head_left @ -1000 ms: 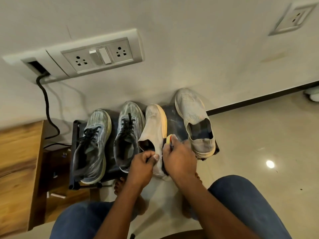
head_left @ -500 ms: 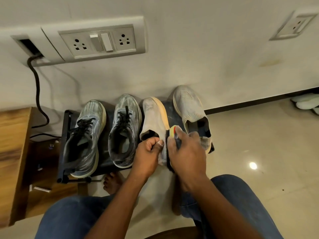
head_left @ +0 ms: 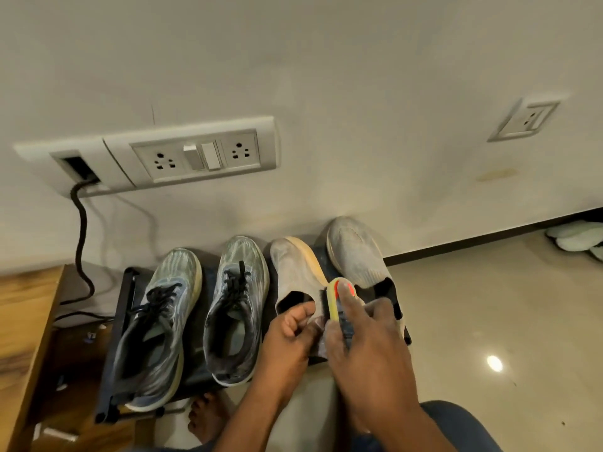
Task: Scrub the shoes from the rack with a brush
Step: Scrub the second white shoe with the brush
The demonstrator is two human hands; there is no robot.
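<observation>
At frame centre, the tilted beige shoe (head_left: 298, 275) on the black rack (head_left: 112, 370) was gripped at its heel by the left hand (head_left: 290, 337). The brush (head_left: 336, 298), clasped in the right hand (head_left: 368, 347), was pressed against it. A switch panel (head_left: 195, 154) was mounted on the wall at upper left; glossy tile floor (head_left: 489, 321) lay at lower right.

The right hand (head_left: 365, 340) covers most of the brush (head_left: 336, 298); the pale shoe's (head_left: 293, 275) heel is hidden behind both hands.
</observation>
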